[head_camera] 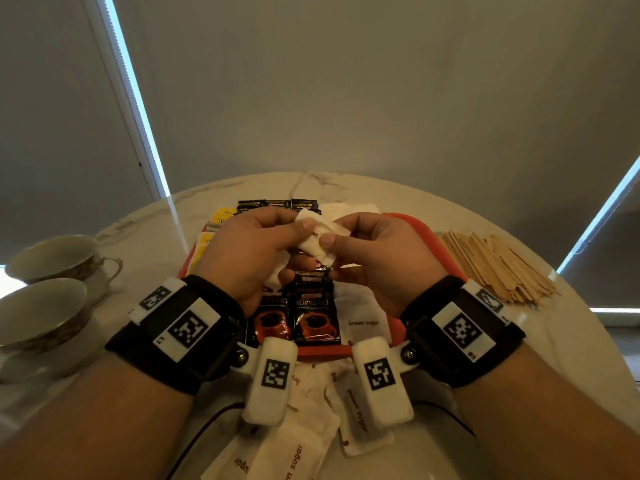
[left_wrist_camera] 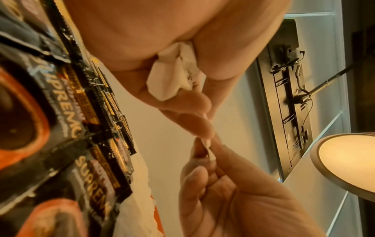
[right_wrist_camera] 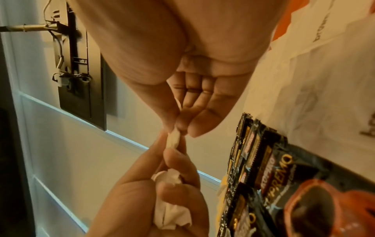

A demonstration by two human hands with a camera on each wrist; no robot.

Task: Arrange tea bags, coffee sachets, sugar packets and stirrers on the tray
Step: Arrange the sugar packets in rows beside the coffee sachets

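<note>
above the tray: your left hand (head_camera: 249, 251) and right hand (head_camera: 377, 258) both pinch one white paper sugar packet (head_camera: 320, 237); left also clutches more.
done: black coffee sachets (head_camera: 313, 317) on the orange plastic tray (head_camera: 420, 233).
left: wooden stirrers (head_camera: 495, 268), loose sugar packets (head_camera: 294, 459) on the table.

Looking like a home dining or living room | showing a round marble-look table (head_camera: 221, 188), drawn roller blinds (head_camera: 381, 98), china teacups (head_camera: 55, 258), panelled wall (right_wrist_camera: 61, 144), wall-mounted TV (left_wrist_camera: 284, 104), lit lamp (left_wrist_camera: 349, 162)
</note>
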